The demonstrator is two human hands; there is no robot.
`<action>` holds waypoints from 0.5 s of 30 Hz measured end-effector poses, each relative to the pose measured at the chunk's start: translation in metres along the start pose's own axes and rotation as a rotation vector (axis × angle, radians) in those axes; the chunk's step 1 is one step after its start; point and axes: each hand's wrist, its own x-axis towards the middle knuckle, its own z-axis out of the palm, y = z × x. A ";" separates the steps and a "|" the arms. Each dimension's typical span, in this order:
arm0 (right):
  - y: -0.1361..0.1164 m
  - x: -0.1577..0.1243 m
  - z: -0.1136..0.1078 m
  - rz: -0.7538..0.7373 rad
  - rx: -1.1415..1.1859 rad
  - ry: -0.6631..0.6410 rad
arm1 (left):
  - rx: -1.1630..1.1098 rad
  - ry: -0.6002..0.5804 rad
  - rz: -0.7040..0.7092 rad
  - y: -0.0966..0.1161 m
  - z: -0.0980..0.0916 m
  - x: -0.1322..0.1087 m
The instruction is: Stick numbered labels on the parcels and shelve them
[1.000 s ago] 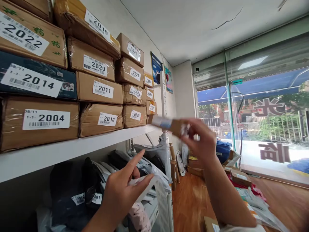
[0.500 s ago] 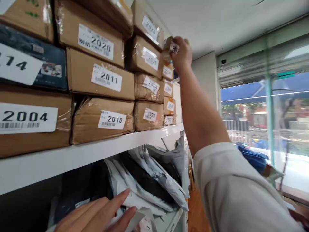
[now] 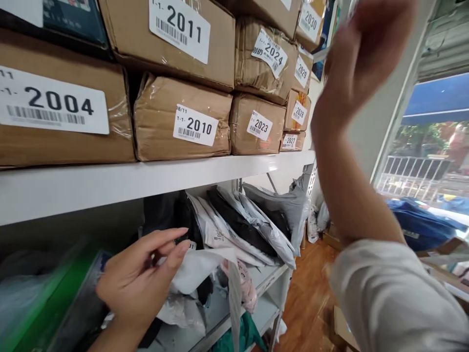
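Note:
My left hand (image 3: 137,278) is at the lower left with thumb and index finger curved toward each other. A pale paper strip (image 3: 234,293) runs from beneath its thumb and hangs down in front of the lower shelf. High on the right, my right hand (image 3: 362,63) is smeared by motion, its fingers partly cut off by the top edge, so I cannot see whether it holds anything. Close to its left are small cartons with number labels, among them a carton marked 2030 (image 3: 309,22) and a carton marked 2029 (image 3: 301,73).
Larger cartons, such as 2010 (image 3: 157,122) and 2004 (image 3: 54,149), line the white shelf (image 3: 154,178). Grey and black mailing bags (image 3: 252,230) lean on the shelf below. A blurred green package (image 3: 54,303) is at lower left, a blue bundle (image 3: 425,222) by the window.
The view has dropped and shifted. My right hand has come away from the small box labelled 2032 on the top of the stack. My left hand shows more fully, with the strip beside it.

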 end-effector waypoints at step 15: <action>-0.221 -0.277 -0.119 1.569 0.351 -0.135 | -0.343 -0.099 -0.123 -0.019 0.083 -0.069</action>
